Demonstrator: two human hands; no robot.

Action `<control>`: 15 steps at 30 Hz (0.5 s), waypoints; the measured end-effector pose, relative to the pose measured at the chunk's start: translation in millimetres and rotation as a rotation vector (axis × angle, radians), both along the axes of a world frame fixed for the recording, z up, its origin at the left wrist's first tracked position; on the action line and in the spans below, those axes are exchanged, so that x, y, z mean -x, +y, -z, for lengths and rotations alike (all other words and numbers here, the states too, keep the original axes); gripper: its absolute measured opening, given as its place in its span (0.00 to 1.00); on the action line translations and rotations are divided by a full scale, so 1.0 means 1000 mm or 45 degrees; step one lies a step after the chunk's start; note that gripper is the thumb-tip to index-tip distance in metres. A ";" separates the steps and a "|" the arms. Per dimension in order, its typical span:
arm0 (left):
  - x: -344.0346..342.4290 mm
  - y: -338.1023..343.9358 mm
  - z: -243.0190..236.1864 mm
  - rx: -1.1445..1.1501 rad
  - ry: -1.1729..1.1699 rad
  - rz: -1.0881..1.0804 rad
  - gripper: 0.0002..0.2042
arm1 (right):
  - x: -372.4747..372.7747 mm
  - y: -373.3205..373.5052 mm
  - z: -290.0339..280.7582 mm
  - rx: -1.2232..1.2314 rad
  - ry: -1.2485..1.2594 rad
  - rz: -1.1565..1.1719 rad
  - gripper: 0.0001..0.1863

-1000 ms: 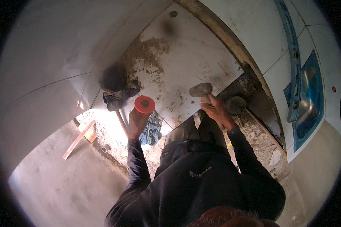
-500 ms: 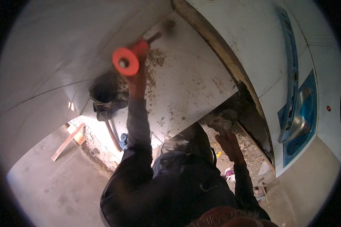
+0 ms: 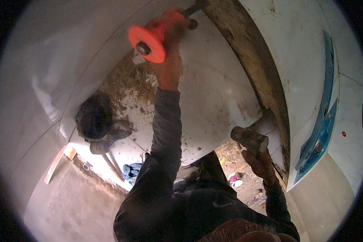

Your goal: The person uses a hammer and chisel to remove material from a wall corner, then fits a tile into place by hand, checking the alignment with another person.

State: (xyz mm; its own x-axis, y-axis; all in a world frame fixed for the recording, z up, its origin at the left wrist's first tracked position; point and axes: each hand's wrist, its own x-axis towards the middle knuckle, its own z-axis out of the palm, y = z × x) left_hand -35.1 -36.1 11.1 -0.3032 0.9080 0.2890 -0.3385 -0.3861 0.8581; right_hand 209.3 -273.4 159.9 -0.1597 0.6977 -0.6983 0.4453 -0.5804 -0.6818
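My left hand [image 3: 169, 66], closed, grips a chisel [image 3: 149, 45] with an orange-red round hand guard. Its dark shaft points up and to the right, with the tip close to the brown, rough-edged strip [image 3: 250, 48] between the pale panels; whether they touch I cannot tell. Lower right, my right hand [image 3: 260, 163] is closed round a club hammer [image 3: 250, 139] with a worn, blocky head, well apart from the chisel. Most of the hammer's handle is hidden. Beneath my left forearm lies a pale slab [image 3: 205, 101] strewn with crumbs of dirt.
A dark bucket-like thing [image 3: 93, 117] stands on the slab's left part, with a dark cloth beside it. Blue cloth [image 3: 132, 171] and a wooden handle lie lower left. At right, a long blue bar [image 3: 324, 101] rests against the pale panel. Rubble [image 3: 234, 161] covers the ground below.
My left hand has moved up and to the right with the chisel, bringing its tip to the brown strip. My right hand and the hammer have shifted slightly right; the hammer head shows more clearly.
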 end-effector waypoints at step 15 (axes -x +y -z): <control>-0.019 0.019 -0.001 -0.039 -0.236 -0.090 0.17 | 0.046 0.084 0.025 -0.641 0.030 -0.390 0.25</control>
